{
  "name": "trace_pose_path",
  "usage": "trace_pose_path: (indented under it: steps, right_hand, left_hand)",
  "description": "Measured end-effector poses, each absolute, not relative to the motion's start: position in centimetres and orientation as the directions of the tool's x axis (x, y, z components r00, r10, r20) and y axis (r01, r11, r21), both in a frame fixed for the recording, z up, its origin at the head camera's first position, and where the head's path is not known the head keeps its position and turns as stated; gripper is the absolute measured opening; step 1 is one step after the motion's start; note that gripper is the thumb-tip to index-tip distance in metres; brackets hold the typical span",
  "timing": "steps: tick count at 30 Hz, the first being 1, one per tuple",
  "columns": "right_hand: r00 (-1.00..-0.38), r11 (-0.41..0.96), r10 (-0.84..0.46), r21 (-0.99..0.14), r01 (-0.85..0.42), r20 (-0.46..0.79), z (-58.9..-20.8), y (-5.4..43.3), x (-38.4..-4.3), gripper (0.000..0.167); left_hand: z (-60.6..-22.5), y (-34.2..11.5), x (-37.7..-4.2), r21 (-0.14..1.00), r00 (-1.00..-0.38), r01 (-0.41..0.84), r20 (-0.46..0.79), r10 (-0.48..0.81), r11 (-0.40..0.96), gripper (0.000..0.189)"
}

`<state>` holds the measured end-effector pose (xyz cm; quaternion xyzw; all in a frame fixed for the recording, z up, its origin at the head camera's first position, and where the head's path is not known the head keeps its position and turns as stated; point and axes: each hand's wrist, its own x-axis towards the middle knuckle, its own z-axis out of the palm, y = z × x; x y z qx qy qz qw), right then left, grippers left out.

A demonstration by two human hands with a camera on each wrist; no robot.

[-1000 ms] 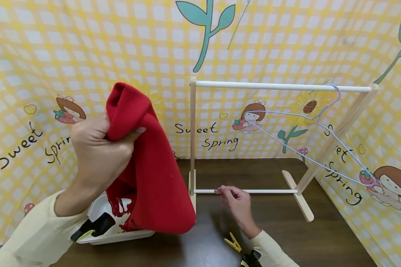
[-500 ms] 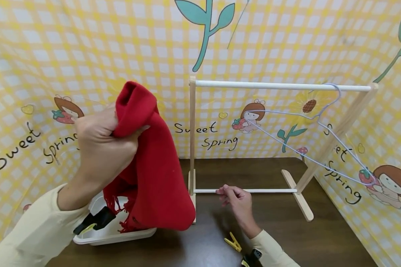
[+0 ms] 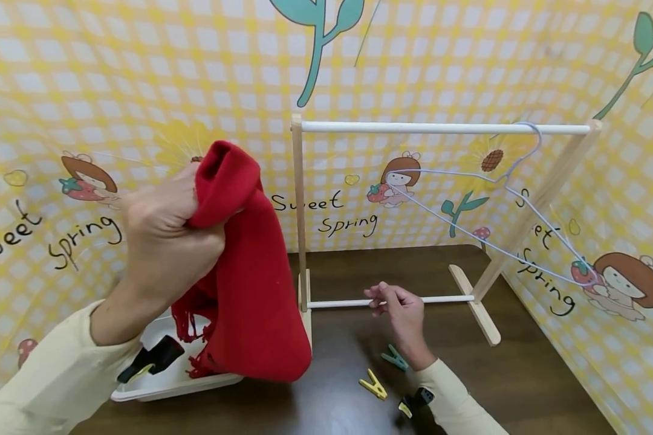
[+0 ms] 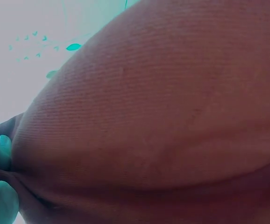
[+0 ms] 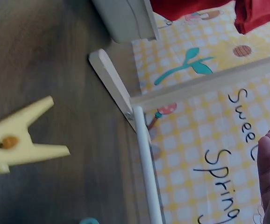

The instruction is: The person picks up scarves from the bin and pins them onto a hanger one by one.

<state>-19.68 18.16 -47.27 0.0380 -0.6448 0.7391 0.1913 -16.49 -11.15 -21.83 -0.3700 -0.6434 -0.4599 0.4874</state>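
In the head view my left hand [image 3: 171, 235] grips a folded red scarf [image 3: 256, 290], which hangs down with its fringe [image 3: 193, 326] over a white tub [image 3: 163, 377]. Red cloth [image 4: 149, 107] fills most of the left wrist view, and fingertips [image 4: 2, 196] pinch it at the left edge. My right hand [image 3: 402, 311] hovers over the table in front of the rack's lower bar, fingers loosely bent, with nothing visible in them. Near its wrist lie a green clothespin [image 3: 394, 357] and a yellow clothespin [image 3: 373, 385].
A wooden rack [image 3: 299, 211] with white bars stands on the dark table [image 3: 528, 374]. From its top bar [image 3: 392, 128] hangs a pale purple hanger [image 3: 462, 235], towards the right end. Behind is a yellow checked cloth backdrop [image 3: 212, 72].
My right hand has shifted right along the lower bar, and the green clothespin has come into view beside its wrist. The left hand has carried the scarf slightly right. The head view has shifted a little.
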Motion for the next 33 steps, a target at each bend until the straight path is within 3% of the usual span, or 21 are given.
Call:
trace_pose_path:
  steps: [10, 19, 33]
  right_hand:
    - [-0.925, -0.111, 0.242, -0.939, -0.325, 0.292, -47.3, 19.1, -19.8, 0.036]
    - [-0.932, -0.112, 0.204, -0.939, -0.325, 0.298, -47.6, 18.7, -20.1, 0.035]
    - [-0.954, -0.057, 0.145, -0.961, -0.272, 0.262, -49.1, 17.8, -19.6, 0.033]
  left_hand:
    - [-21.4, -10.8, -17.2, 0.196, -0.211, 0.95, 0.977, 0.035, 0.243, 0.035]
    - [-20.4, -10.0, -17.4, 0.163, -0.192, 0.936, 0.979, 0.065, 0.313, 0.032]
    - [-19.7, -9.4, -17.4, 0.14, -0.172, 0.942, 0.982, 0.08, 0.306, 0.034]
